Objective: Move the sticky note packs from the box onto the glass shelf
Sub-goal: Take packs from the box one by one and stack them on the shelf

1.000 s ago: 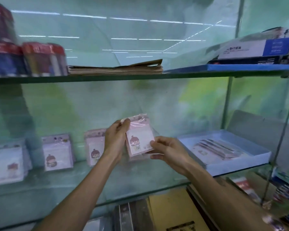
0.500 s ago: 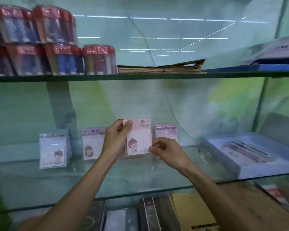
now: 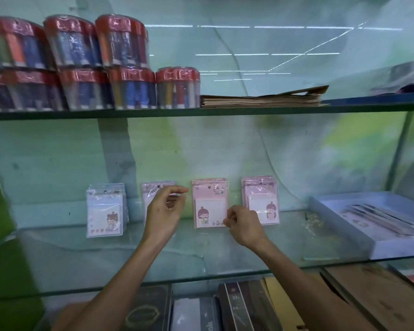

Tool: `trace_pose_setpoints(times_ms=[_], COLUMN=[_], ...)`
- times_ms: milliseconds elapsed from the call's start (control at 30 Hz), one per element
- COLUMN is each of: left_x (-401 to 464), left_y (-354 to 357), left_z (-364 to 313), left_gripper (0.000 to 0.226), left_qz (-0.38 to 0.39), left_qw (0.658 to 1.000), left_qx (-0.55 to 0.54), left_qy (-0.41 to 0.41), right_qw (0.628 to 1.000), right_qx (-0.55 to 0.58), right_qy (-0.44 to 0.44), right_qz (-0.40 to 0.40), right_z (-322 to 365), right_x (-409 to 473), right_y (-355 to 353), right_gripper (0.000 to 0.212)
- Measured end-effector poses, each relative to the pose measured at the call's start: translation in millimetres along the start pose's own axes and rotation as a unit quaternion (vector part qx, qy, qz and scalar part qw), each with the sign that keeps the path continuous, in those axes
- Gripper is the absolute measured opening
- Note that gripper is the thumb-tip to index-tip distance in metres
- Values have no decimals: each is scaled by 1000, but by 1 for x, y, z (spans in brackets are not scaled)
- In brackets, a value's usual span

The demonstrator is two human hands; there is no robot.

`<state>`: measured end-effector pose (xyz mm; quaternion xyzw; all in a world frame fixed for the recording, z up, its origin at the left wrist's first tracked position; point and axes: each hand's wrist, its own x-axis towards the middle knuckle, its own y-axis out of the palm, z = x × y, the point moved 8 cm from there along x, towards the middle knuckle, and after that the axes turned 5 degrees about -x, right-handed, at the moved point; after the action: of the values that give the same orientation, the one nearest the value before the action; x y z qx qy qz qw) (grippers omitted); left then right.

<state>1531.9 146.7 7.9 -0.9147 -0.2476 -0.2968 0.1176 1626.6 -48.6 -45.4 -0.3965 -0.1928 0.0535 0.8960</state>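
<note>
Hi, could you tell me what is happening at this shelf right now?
A person is standing sticky note packs in a row against the back of the glass shelf. Four stacks lean there now. The right hand pinches the lower corner of the pink pack, third from the left, while the left hand hovers open in front of the second stack, holding nothing. More packs lie in the blue box at the right end of the shelf.

The second sticky note pack (image 3: pixel 157 189) is mostly hidden behind the left hand (image 3: pixel 164 211). The box (image 3: pixel 378 242) at three o'clock is cut off by the right edge, its contents blurred. The print on the pen tubs (image 3: pixel 177 88) at ten o'clock cannot be read; the leftmost tubs are clipped.
</note>
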Motion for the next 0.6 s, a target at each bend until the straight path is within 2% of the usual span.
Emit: trace_pose_setpoints(times_ms=[300,400,600], left_x=[-6,-11,-20], left_y=[11,25,78], left_z=[8,7,3], left_gripper=[20,19,18], left_qz=[42,58,119], left_qw=[999,998,989], left_qx=[-9,-26,-80], left_qy=[-10,-28,-45], right_qw=[995,996,994], right_qx=[-98,-91,-74], right_qy=[-5,-3,-41], right_qz=[1,-3,-69], right_z=[10,9,0], right_x=[4,2,-23], right_y=[1,-9,-71], right_gripper=[29,22,17])
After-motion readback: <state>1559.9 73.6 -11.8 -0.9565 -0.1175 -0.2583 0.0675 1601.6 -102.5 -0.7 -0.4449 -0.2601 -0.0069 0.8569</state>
